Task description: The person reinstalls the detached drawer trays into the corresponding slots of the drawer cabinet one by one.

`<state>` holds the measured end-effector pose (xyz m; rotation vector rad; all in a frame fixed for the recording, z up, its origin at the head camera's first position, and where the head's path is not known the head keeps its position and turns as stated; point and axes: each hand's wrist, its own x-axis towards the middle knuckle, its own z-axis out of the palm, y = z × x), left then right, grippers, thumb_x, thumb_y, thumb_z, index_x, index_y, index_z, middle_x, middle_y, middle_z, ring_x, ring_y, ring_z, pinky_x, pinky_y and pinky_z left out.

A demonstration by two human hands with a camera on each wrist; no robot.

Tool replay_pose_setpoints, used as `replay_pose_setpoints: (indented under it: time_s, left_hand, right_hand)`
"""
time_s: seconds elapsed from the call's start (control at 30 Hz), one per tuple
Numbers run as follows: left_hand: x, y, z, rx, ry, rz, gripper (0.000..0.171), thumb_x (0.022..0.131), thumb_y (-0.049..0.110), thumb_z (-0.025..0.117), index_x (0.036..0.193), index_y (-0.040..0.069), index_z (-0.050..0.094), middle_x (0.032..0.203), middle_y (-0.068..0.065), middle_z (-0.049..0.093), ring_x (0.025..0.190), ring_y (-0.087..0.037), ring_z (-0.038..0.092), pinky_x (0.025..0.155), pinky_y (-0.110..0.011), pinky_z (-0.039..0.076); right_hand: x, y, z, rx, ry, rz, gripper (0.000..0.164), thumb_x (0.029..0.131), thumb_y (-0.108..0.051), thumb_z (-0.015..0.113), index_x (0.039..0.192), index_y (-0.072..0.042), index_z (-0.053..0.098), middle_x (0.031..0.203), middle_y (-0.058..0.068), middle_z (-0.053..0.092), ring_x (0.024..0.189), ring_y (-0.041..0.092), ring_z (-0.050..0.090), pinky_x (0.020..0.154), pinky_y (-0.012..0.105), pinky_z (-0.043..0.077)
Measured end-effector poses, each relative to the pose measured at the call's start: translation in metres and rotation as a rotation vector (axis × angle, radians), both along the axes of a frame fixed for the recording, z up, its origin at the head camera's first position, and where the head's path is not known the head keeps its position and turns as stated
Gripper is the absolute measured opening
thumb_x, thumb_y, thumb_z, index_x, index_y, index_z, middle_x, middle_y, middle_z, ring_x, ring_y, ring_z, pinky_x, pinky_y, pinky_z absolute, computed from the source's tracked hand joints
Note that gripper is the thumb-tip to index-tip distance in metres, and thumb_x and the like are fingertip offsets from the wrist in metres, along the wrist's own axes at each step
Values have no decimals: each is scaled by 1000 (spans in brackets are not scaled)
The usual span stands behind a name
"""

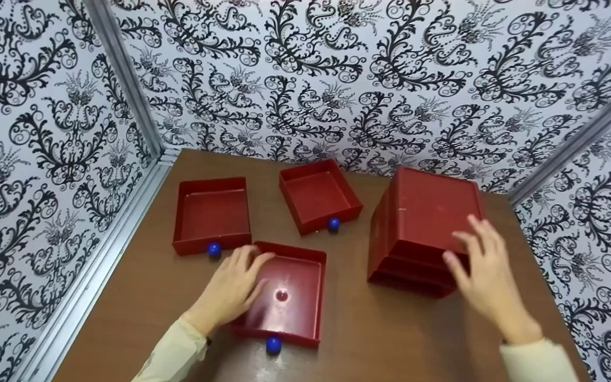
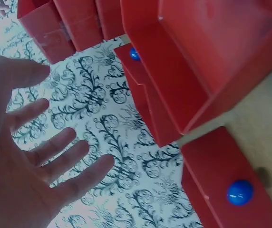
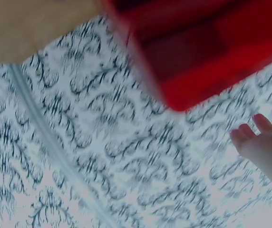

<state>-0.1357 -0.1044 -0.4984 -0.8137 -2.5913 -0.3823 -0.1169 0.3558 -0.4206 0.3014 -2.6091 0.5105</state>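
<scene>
While the left grip point(image 1: 228, 289) is spread by a red drawer point(image 1: 299, 276), the right grip point(image 1: 488, 278), spread, seems apart from the cabinet point(image 1: 433, 209).

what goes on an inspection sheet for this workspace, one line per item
surface: brown table, shiny in places
job's things: three red drawers lying apart, open side up, each with a blue knob; red cabinet, front open
clutter: nothing seen
hands: left hand by the nearest drawer, right hand by the cabinet; contact unclear
cables: nothing seen
surroundings: patterned walls, metal posts
</scene>
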Motion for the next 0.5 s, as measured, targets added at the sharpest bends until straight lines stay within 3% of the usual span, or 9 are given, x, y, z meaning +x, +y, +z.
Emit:
replay_pose_setpoints:
  time_s: [0.1, 0.17, 0.33, 0.43, 0.5]
  left_hand:
    - [11, -14, -8, 33, -44, 101, 38, 91, 26, 68, 125, 14, 57, 113, -13, 58, 102, -28, 63, 77, -44, 60]
    - [21, -24, -14, 59, -130, 178, 34, 90, 26, 68, 120, 13, 57, 110, -13, 59, 100, -29, 64, 70, -46, 59]
    - [50, -45, -31, 162, -484, 362, 30, 93, 25, 65, 118, 8, 58, 109, -14, 65, 96, -34, 67, 66, -53, 57]
    - [64, -51, -42, 244, -681, 422, 39, 96, 28, 62, 123, 1, 57, 109, -17, 68, 98, -38, 67, 78, -57, 56]
    - [69, -52, -50, 336, -766, 427, 41, 96, 30, 61, 122, -2, 58, 102, -15, 70, 95, -35, 68, 83, -53, 56]
  right_hand:
    - [-17, 16, 17, -5, -154, -53, 44, 97, -30, 60, 129, -1, 51, 157, 28, 28, 140, 55, 26, 109, 77, 25]
    - [-28, 26, 25, -3, -256, -72, 48, 100, -34, 56, 132, 0, 48, 157, 31, 24, 137, 59, 27, 103, 80, 28]
    - [-47, 47, 35, 44, -461, -52, 55, 101, -35, 54, 133, 8, 42, 146, 43, 27, 127, 65, 36, 103, 78, 31]
    - [-53, 54, 38, 63, -540, -52, 64, 98, -38, 58, 135, 11, 39, 137, 43, 35, 122, 62, 43, 106, 74, 34]
    - [-56, 57, 42, 63, -583, -72, 74, 95, -43, 61, 138, 11, 35, 135, 42, 38, 122, 60, 44, 106, 73, 35]
